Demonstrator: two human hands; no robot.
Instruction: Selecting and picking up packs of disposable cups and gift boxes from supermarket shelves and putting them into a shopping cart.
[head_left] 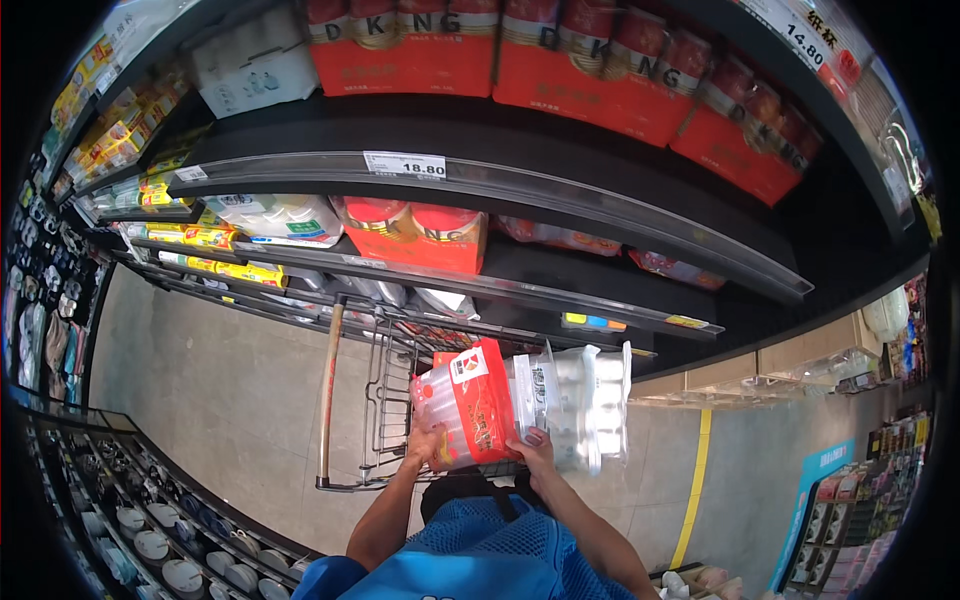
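Observation:
A red and clear plastic pack of what look like disposable cups (463, 405) is held in front of me above the shopping cart (385, 425). My left hand (426, 442) is closed on its lower left side. My right hand (533, 446) grips its lower right edge, with the fingers partly hidden. Right beside it is a clear pack with a grey-white label (532, 390), and beyond that another clear and white pack (592, 405). I cannot tell whether these two rest in the cart or are held along with the red one.
A dark shelf unit (480, 265) stands ahead with red cartons of cups (410, 60) and a white carton (250, 65). The cart's handle bar (332, 395) is at the left. A rack of dishes (150, 545) lines the lower left. A yellow line (692, 490) crosses the floor.

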